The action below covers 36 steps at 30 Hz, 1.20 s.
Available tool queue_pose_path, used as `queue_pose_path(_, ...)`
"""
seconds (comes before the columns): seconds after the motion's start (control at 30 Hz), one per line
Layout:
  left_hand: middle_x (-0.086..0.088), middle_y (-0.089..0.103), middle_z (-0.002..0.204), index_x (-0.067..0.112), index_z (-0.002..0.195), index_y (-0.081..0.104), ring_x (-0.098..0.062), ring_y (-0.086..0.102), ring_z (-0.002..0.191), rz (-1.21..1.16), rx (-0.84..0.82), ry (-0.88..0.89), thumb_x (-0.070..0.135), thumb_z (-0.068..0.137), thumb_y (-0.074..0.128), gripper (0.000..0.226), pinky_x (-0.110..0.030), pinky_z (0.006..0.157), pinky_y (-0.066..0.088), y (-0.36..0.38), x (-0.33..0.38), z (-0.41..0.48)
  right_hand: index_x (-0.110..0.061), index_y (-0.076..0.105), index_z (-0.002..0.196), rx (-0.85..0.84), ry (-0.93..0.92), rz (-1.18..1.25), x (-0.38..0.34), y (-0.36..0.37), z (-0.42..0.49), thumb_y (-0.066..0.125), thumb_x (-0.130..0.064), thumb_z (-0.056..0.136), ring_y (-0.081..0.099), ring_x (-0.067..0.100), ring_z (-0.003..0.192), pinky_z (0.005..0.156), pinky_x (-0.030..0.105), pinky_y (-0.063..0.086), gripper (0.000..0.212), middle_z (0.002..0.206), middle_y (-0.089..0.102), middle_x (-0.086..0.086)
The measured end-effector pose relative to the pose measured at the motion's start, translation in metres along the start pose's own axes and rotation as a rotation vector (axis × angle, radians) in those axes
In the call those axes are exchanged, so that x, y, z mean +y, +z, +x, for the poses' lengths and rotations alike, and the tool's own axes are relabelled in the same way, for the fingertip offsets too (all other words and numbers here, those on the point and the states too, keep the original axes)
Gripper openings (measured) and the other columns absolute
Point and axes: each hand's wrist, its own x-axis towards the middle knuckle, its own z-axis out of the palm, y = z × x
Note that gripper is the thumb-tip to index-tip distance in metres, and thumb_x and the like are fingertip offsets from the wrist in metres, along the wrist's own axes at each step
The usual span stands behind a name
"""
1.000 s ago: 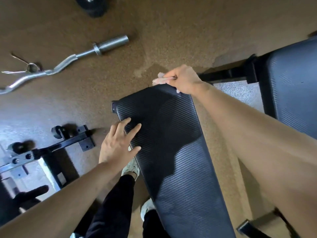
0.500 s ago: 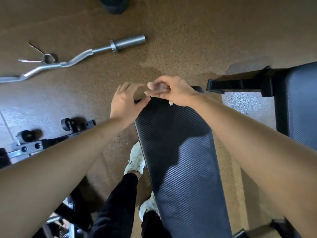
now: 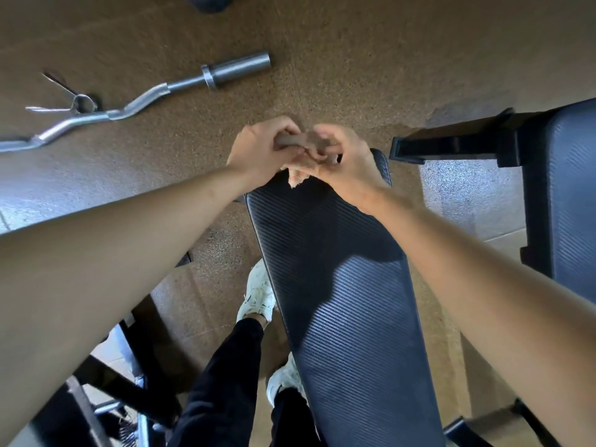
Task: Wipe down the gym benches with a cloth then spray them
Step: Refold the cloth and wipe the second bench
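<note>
A black ribbed gym bench (image 3: 348, 301) runs from the bottom of the view up to the middle. Above its far end, my left hand (image 3: 258, 150) and my right hand (image 3: 342, 159) meet, both closed on a small pale cloth (image 3: 296, 182). Only a crumpled bit of the cloth hangs out below the fingers; the rest is hidden inside the hands. A second black bench (image 3: 571, 195) stands at the right edge, with its black frame bar (image 3: 451, 143) pointing left.
A curved silver barbell (image 3: 138, 98) with a spring clip (image 3: 77, 103) lies on the brown rubber floor at upper left. My black trouser legs and white shoes (image 3: 258, 295) stand left of the bench. Black equipment frames (image 3: 129, 388) fill the lower left corner.
My left hand left the bench pad, rose to the far end and joined my right hand on the cloth. The view shifted slightly, with the barbell now further right.
</note>
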Motion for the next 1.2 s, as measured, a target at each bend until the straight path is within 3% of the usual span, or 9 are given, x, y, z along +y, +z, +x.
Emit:
queue_pose_path(0.1,0.018,0.069,0.101,0.027,0.107,0.069,-0.004,0.065,0.097,0.004,0.086,-0.050,0.035,0.090,0.073,0.019,-0.029,0.087,0.055,-0.012,-0.008,-0.004,-0.022,0.059,0.133,0.127,-0.042,-0.123,0.015,-0.002,-0.010,0.075,-0.008,0.085,0.058,0.006,0.112,0.094,0.028,0.056,0.053,0.131,0.056,-0.004)
queue_pose_path(0.2,0.016,0.067,0.103,0.025,0.110,0.068,-0.004,0.063,0.100,-0.008,0.183,-0.133,0.030,0.093,0.067,0.018,-0.020,0.083,0.052,-0.026,-0.014,-0.011,-0.024,0.063,0.130,0.181,-0.087,-0.312,0.031,-0.003,-0.027,0.076,-0.015,0.083,0.050,0.018,0.117,0.100,0.039,0.048,0.050,0.126,0.059,-0.003)
queue_pose_path(0.33,0.003,0.068,0.113,0.023,0.105,0.069,-0.011,0.064,0.104,0.051,0.158,-0.328,0.035,0.090,0.068,0.019,-0.026,0.085,0.055,-0.033,-0.030,-0.026,-0.028,0.057,0.140,0.181,-0.059,-0.578,0.045,0.005,-0.054,0.079,-0.033,0.080,0.036,0.027,0.136,0.108,0.047,0.035,0.064,0.152,0.044,-0.002)
queue_pose_path(0.5,0.002,0.073,0.107,0.018,0.111,0.071,-0.007,0.071,0.083,-0.201,0.008,-0.548,0.014,0.089,0.073,0.022,-0.015,0.053,0.056,-0.018,-0.032,-0.048,-0.033,0.044,0.150,0.092,-0.020,-0.680,0.053,0.019,-0.063,0.078,-0.036,0.082,0.010,0.028,0.154,0.116,0.056,0.022,0.076,0.167,0.018,-0.002)
queue_pose_path(0.6,0.006,0.069,0.112,0.024,0.117,0.070,-0.009,0.072,0.088,-0.343,0.002,-0.591,0.010,0.092,0.072,0.028,-0.018,0.056,0.058,-0.020,-0.031,-0.058,-0.035,0.041,0.151,0.086,-0.021,-0.660,0.056,0.018,-0.063,0.078,-0.034,0.082,0.007,0.027,0.154,0.117,0.056,0.020,0.078,0.168,0.015,-0.002)
queue_pose_path(0.8,-0.010,0.074,0.114,0.018,0.110,0.069,-0.023,0.074,0.096,-0.591,-0.061,-0.864,0.026,0.098,0.068,0.015,-0.039,0.076,0.062,-0.016,-0.038,-0.091,-0.030,0.038,0.153,0.083,-0.024,-0.661,0.055,0.026,-0.069,0.077,-0.031,0.084,0.003,0.030,0.156,0.121,0.057,0.016,0.079,0.169,0.010,0.002)
queue_pose_path(0.93,-0.012,0.072,0.117,0.015,0.109,0.066,-0.027,0.071,0.106,-0.724,-0.166,-0.992,0.029,0.099,0.064,0.018,-0.042,0.092,0.058,-0.009,-0.035,-0.115,-0.031,0.043,0.150,0.052,-0.024,-0.625,0.050,0.039,-0.091,0.072,-0.033,0.088,0.012,0.031,0.153,0.115,0.058,0.021,0.069,0.167,0.018,0.000)
queue_pose_path(1.07,-0.013,0.070,0.126,0.012,0.119,0.066,-0.027,0.071,0.111,-0.773,-0.278,-0.996,0.019,0.095,0.063,0.026,-0.037,0.083,0.060,-0.006,-0.034,-0.131,-0.030,0.041,0.151,0.018,-0.023,-0.609,0.061,0.056,-0.136,0.072,-0.032,0.088,0.018,0.030,0.151,0.113,0.057,0.026,0.071,0.166,0.022,0.000)
queue_pose_path(1.2,-0.016,0.069,0.128,0.005,0.133,0.059,-0.027,0.075,0.104,-0.897,-0.284,-1.042,0.026,0.101,0.062,0.038,-0.037,0.076,0.064,0.002,-0.028,-0.143,-0.030,0.039,0.152,0.008,-0.003,-0.674,0.082,0.073,-0.184,0.072,-0.031,0.087,0.019,0.034,0.151,0.112,0.058,0.028,0.073,0.166,0.023,0.003)
